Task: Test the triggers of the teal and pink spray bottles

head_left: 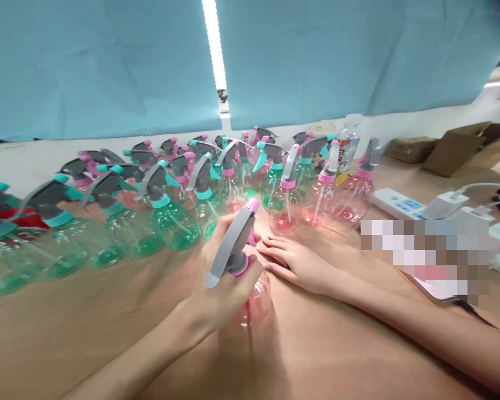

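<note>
My left hand (220,278) is wrapped round the neck and trigger of a pink spray bottle (260,303) with a grey and pink spray head. Part of this bottle's round, see-through body is hidden behind the fingers. My right hand (298,262) lies palm down on the tabletop (325,344), fingers stretched out, just right of the held bottle. Its fingertips come close to the left hand; I cannot tell whether they touch. Beyond both hands stand pink spray bottles (284,208) and green spray bottles (173,222) in rows.
At the right lie a white power strip (394,203) with plugged-in chargers and a partly blurred phone-like device (439,286) with a cable. Cardboard boxes (454,150) sit at the back right. A clear labelled bottle (348,141) stands behind the pink ones. Blue sheeting (108,61) covers the back wall.
</note>
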### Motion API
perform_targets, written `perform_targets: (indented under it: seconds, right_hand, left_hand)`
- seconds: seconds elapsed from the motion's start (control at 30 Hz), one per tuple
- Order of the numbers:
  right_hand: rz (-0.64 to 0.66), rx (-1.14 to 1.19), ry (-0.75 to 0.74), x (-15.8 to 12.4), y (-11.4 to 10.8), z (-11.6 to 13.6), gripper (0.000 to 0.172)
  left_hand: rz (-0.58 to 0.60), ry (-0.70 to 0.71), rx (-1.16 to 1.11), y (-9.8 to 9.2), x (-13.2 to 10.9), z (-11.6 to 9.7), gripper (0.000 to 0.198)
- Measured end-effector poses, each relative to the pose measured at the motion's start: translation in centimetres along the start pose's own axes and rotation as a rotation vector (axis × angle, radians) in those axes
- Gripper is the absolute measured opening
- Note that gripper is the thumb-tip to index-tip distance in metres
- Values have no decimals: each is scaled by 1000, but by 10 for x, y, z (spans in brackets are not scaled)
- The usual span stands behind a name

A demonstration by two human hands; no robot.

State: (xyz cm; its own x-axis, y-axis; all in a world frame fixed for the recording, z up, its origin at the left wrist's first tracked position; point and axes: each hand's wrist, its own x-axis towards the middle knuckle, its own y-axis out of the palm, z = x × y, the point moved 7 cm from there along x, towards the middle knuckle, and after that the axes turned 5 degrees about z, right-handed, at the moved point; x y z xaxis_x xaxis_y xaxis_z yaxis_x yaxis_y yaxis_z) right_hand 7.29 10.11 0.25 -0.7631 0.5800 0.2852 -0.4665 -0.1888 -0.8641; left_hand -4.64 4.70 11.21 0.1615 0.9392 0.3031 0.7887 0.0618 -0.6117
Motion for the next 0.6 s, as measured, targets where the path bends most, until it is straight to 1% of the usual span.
perform_targets:
  seconds: [0.13,0.27,0.43,0.6]
  right_hand:
    - [-12,9,-4,0,1,-1,37]
    - [-8,-3,7,0,1,-1,37]
    - [-6,-23,15,0,0,0,39]
    - [-13,-26,14,0,-1,0,38]
  left_hand:
    - [-19,-5,8,-2,0,1,29]
    - [-40,-19,25,-2,-1,7,23]
    - [-70,24,23,-1,-2,11,18]
    - [-70,73,-8,-1,-1,5,12]
